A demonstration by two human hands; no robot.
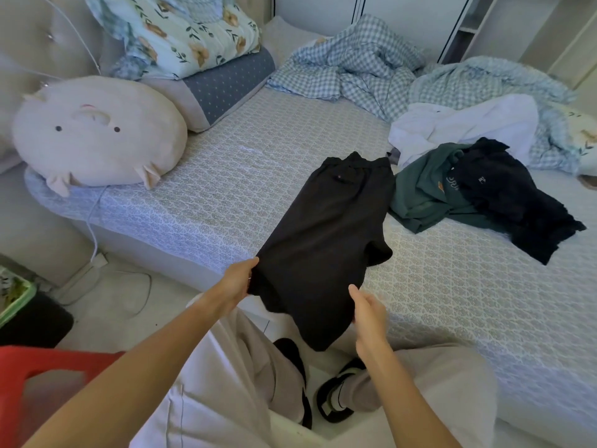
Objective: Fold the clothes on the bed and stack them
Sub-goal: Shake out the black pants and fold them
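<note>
Black fabric shorts (326, 240) lay lengthwise over the patterned bed (226, 189) edge — left hand (237, 282) and right hand (366, 310) each pinched the near hem, 1st fold underway. Dark green shirt (420, 198), black top (517, 205), white garment (462, 124) lay unfolded; no stack visible.

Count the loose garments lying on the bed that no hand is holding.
3: a white garment by the checked quilt, a green shirt in front of it, and a dark navy garment overlapping the shirt's right side. More may be hidden beneath.
</note>
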